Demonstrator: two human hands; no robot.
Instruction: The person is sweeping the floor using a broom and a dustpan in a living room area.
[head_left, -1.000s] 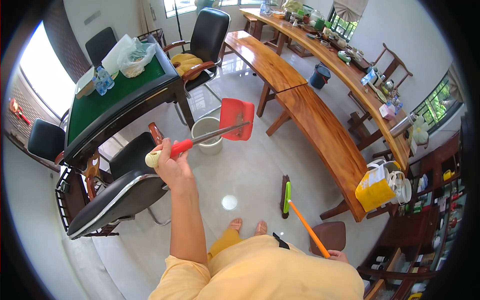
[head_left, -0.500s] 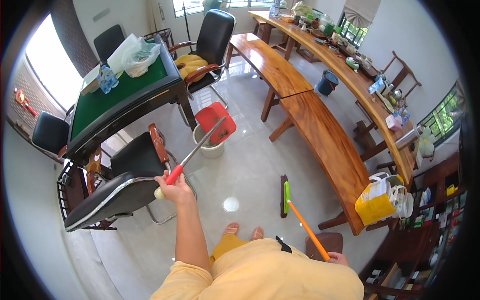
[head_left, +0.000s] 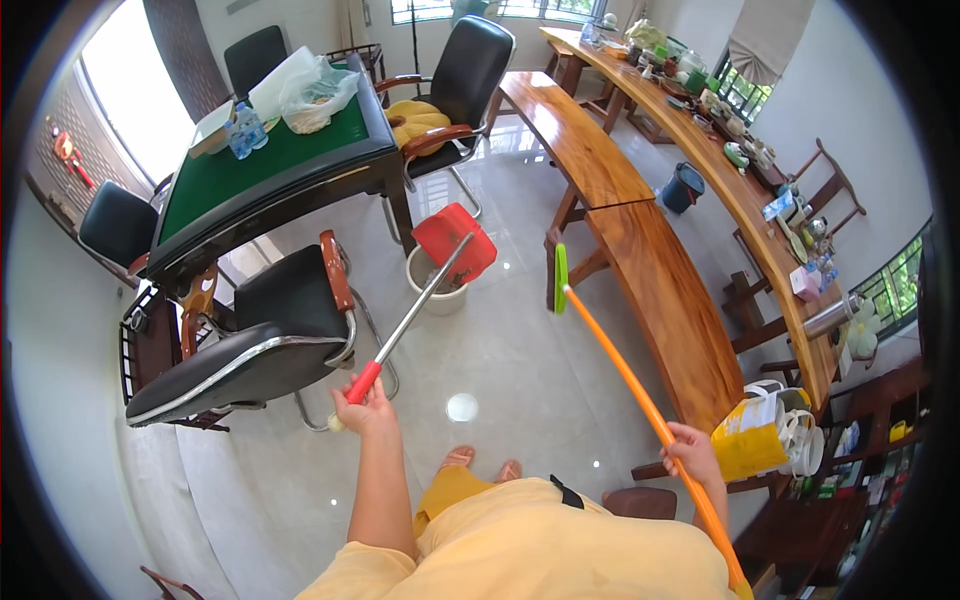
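Note:
My left hand (head_left: 364, 406) grips the red grip of a long metal-handled dustpan (head_left: 455, 243). Its red pan hangs tilted over a small white bin (head_left: 436, 296) on the tiled floor. My right hand (head_left: 691, 453) holds the orange handle of a broom (head_left: 610, 350). The broom's green head (head_left: 560, 279) is lifted off the floor, close to the near end of a long wooden bench (head_left: 660, 293). My bare feet (head_left: 482, 464) show below on the glossy floor.
A black office chair (head_left: 255, 340) stands just left of my left hand. Behind it is a green-topped table (head_left: 270, 165) with bottles and plastic bags, and more chairs. Long wooden benches and a cluttered wooden counter (head_left: 735, 185) run along the right. A yellow bag (head_left: 752, 440) sits by my right hand.
My left hand drew back toward me and lowered, bringing the red pan down over the white bin. The broom rose from lying on the floor, its green head now up by the bench.

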